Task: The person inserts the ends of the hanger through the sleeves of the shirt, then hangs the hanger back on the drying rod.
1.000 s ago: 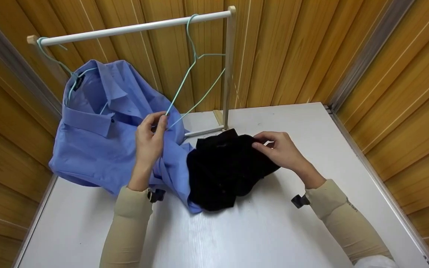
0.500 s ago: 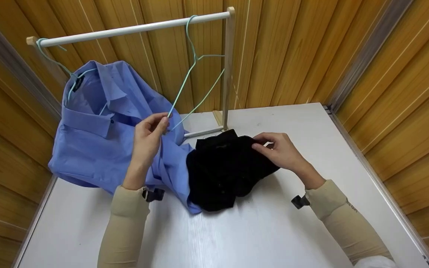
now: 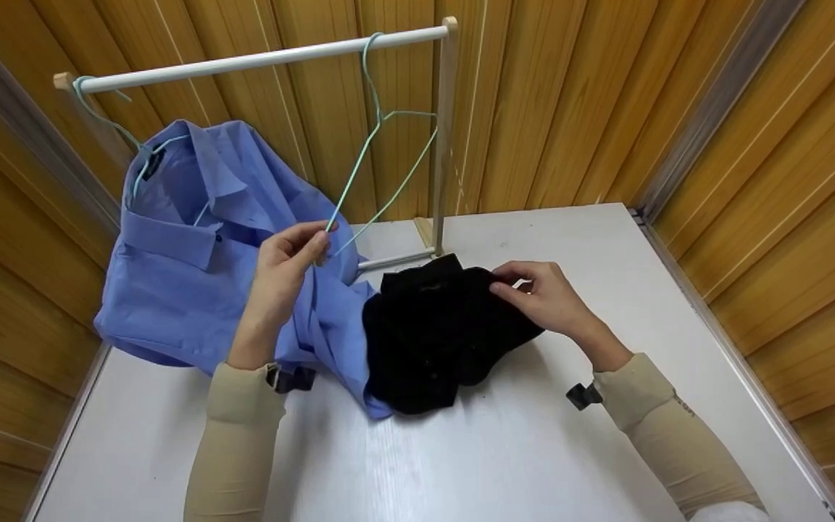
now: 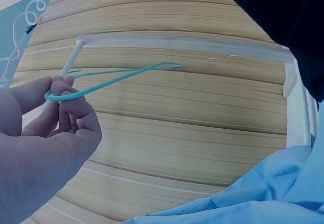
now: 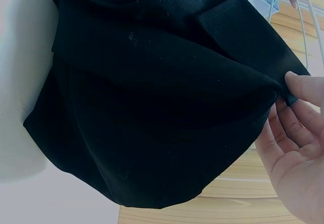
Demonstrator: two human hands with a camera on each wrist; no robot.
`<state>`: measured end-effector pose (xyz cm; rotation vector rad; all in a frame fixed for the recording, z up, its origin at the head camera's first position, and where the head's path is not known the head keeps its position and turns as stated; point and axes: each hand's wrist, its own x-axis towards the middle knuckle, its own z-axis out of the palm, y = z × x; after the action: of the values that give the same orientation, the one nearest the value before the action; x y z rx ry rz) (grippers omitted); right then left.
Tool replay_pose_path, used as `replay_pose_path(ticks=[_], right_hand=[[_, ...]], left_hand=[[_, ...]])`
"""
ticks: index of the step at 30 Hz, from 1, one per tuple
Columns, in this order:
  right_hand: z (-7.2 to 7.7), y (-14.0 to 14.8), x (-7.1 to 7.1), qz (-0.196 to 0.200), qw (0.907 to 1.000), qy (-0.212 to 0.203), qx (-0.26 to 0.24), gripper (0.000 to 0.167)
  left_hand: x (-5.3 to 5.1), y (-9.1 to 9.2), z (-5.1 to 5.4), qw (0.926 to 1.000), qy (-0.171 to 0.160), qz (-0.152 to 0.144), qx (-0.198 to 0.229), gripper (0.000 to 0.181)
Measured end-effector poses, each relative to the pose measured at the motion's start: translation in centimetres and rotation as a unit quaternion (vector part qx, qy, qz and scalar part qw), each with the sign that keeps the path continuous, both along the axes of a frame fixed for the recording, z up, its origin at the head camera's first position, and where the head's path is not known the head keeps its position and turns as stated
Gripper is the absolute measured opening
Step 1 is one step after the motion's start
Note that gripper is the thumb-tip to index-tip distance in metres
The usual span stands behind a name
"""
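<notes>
The left hand [image 3: 283, 264] pinched one side of the green hanger [image 3: 354, 169] between thumb and fingers; the right hand [image 3: 546, 296], its fingers nearly together, pinched the right edge of the black garment [image 3: 432, 337] on the tabletop [image 3: 461, 471]. That garment lay below and rightward of the hanger, its long axis unclear, its dark folds hard to tell apart; the left hand partly covered the hanger.

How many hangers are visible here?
2. First hanger hooks over the rail at its left end, inside the blue shirt; second hanger hooks nearer the right end, pinched by the left hand. The black garment could hide another.
</notes>
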<state>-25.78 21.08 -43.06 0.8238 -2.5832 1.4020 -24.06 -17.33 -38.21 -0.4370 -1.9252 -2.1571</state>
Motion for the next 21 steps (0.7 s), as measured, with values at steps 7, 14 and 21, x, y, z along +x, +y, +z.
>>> replay_pose_path(ticks=[7, 14, 21], right_hand=[[-0.06, 0.18, 0.02, 0.0, 1.0, -0.001, 0.005, 0.014], [-0.07, 0.24, 0.02, -0.001, 1.0, -0.004, 0.007, 0.013], [-0.21, 0.27, 0.0, 0.001, 1.0, -0.003, 0.003, 0.012]], left_hand=[[0.22, -0.11, 0.19, 0.9997, -0.008, -0.01, 0.022, 0.022], [0.19, -0.13, 0.3, 0.9994, -0.013, -0.005, 0.032, 0.02], [0.07, -0.3, 0.16, 0.9969, -0.024, -0.016, 0.073, 0.024]])
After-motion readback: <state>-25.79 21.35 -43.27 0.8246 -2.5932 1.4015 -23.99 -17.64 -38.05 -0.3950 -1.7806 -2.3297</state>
